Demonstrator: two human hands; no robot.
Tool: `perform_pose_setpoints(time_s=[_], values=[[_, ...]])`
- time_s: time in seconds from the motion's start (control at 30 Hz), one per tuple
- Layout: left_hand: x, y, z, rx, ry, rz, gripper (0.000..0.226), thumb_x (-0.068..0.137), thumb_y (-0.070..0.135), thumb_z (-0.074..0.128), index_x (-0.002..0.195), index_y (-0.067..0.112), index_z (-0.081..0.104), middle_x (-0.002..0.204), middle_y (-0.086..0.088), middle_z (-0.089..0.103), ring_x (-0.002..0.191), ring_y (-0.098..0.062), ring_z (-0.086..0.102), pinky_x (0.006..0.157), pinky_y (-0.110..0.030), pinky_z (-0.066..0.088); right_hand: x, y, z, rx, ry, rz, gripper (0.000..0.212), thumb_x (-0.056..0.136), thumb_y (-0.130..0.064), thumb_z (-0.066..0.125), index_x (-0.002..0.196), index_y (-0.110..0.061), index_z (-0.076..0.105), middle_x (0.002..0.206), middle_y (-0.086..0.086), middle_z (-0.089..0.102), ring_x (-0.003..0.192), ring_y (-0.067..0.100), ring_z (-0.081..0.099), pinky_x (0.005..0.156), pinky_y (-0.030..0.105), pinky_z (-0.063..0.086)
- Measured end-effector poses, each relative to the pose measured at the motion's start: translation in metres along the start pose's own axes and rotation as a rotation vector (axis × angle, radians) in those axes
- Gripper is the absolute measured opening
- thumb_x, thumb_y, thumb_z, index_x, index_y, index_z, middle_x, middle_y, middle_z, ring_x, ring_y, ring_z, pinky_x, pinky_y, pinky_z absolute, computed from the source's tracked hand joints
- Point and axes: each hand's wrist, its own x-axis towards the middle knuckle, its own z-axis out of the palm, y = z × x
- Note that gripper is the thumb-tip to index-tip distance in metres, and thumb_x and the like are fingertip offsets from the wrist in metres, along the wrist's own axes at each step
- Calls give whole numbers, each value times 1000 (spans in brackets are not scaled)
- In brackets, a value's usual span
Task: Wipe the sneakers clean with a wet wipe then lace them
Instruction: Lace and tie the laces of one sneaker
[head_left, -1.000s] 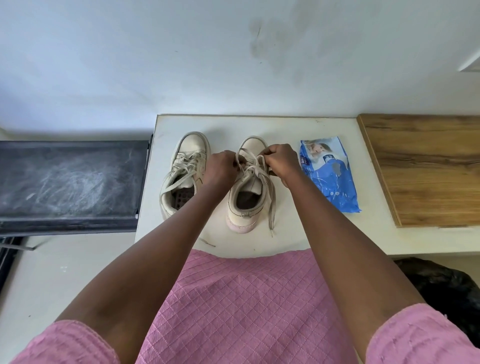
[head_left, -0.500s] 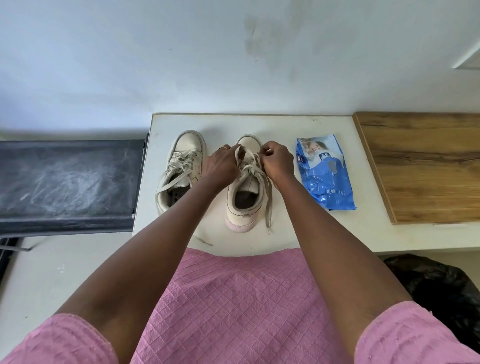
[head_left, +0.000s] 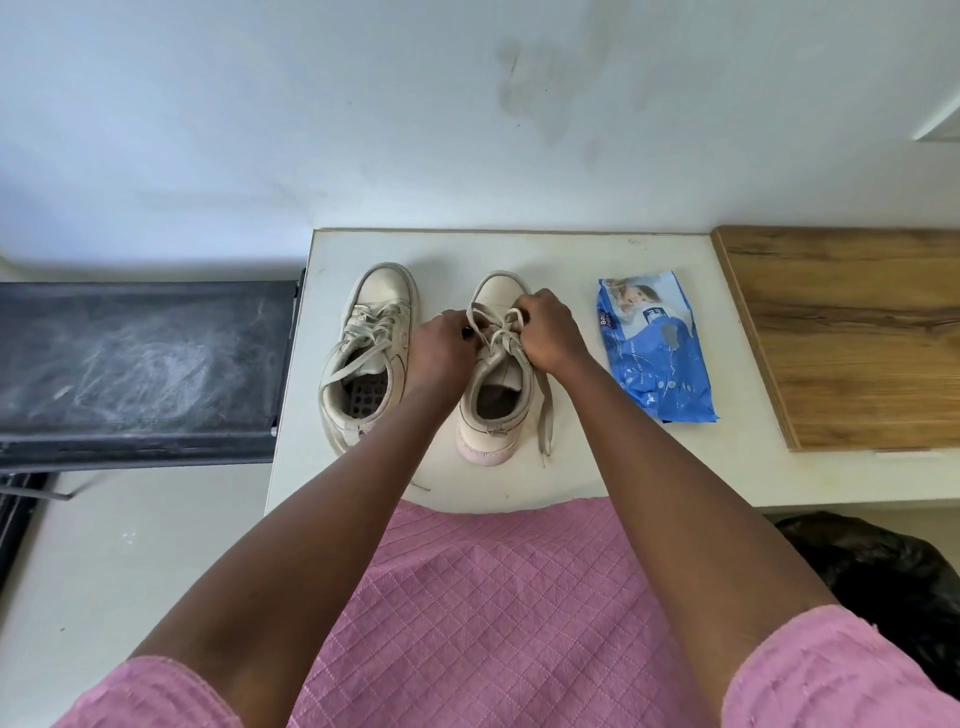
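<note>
On the white tabletop (head_left: 571, 467), at the left, the first sneaker (head_left: 371, 332) sits laced with loose ends, where it was a second ago. Just right of it my left hand (head_left: 441, 345) pinches a strand of the lace (head_left: 498, 338) over the second sneaker (head_left: 491, 426), and my right hand (head_left: 548, 335) pinches a small loop, both hands slightly closer together than before. Right of them the blue wet wipe pack (head_left: 654, 358) lies flat, unmoved.
</note>
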Motion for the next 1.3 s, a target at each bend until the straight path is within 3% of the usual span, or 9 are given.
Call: perform_pose_setpoints(time_s=[0.17,0.33,0.43,0.53,0.63,0.8,1.0,1.13,1.3], values=[[-1,6,7,120,22,9,23,84,7,50,96,10,69,97,-13,67,90,-34,58,75,-39,45,-2,7,3,257,25,92,30,89,1,46,109,-13,65,117,12,51,103,27,55,78,23,39],[0,12,4,262,40,68,25,89,11,44,104,22,61,97,-5,61,87,-30,56,64,-32,27,-7,4,4,199,66,53,33,87,0,48,112,-13,65,112,11,62,102,27,56,78,23,40],[0,12,1,257,11,127,26,90,15,43,107,27,59,101,-3,58,88,-30,55,64,-32,28,-8,2,5,212,75,37,35,86,1,47,112,-14,66,110,10,65,101,26,58,80,25,43],[1,14,-1,266,-2,113,26,91,15,44,110,23,59,107,-5,59,95,-30,55,67,-31,29,-16,4,1,372,143,75,21,87,-4,56,103,-10,67,103,8,68,95,21,60,83,29,47],[-3,5,-2,72,33,41,19,87,11,52,101,14,64,98,-8,66,90,-29,58,65,-28,32,-27,14,3,454,160,64,19,83,4,58,96,-7,68,98,8,69,90,19,62,86,31,50],[-14,-9,-3,-129,-8,68,23,82,-1,55,94,6,73,94,-10,69,85,-21,59,64,-20,35,-31,16,3,349,175,-2,25,83,2,61,104,-6,71,108,11,69,101,24,63,91,30,48],[-6,-5,-3,-53,-42,63,21,80,4,63,95,11,75,100,-9,70,92,-23,63,76,-22,41,-20,-3,-2,101,61,-23,26,86,7,43,102,1,62,107,17,62,99,33,55,70,26,35],[-6,-3,-1,-8,-42,85,21,80,5,64,96,13,75,105,-6,70,96,-24,63,84,-31,47,-24,-4,-1,293,46,60,31,89,3,43,113,-7,61,115,10,63,105,27,56,81,27,41],[-11,4,-1,116,-15,73,18,85,12,58,98,15,70,112,-5,62,90,-30,60,74,-34,45,-28,5,1,431,127,107,22,89,-3,55,103,-12,69,102,6,69,97,23,62,87,37,50]])
